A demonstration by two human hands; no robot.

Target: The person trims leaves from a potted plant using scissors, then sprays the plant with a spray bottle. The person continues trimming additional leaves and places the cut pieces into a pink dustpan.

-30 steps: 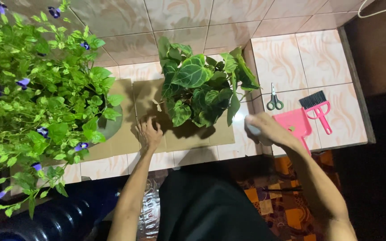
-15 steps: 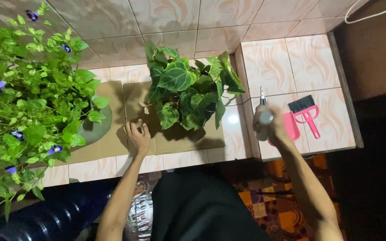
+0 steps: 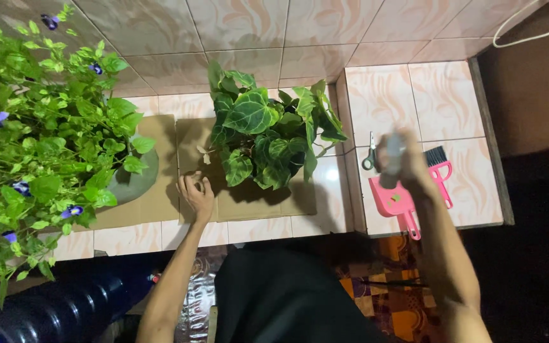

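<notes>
Two hands at a tiled ledge, one beside a veined-leaf plant and one raised over pink cleaning tools.

The left hand (image 3: 197,194) rests on the flat brown cardboard (image 3: 166,203), fingers loosely curled and holding nothing, just beside the potted plant with dark green, pale-veined leaves (image 3: 268,130) that stands on that cardboard. The right hand (image 3: 405,164) is lifted and blurred, closed around a small pale object (image 3: 391,147) — too smeared to tell what kind. Under it on the raised tile lie a pink dustpan (image 3: 392,202) and a pink hand brush with black bristles (image 3: 440,166), with green-handled scissors (image 3: 369,157) just to their left. At far left a bushy plant with small purple flowers (image 3: 39,140) hangs over a grey-green pot (image 3: 136,181).
</notes>
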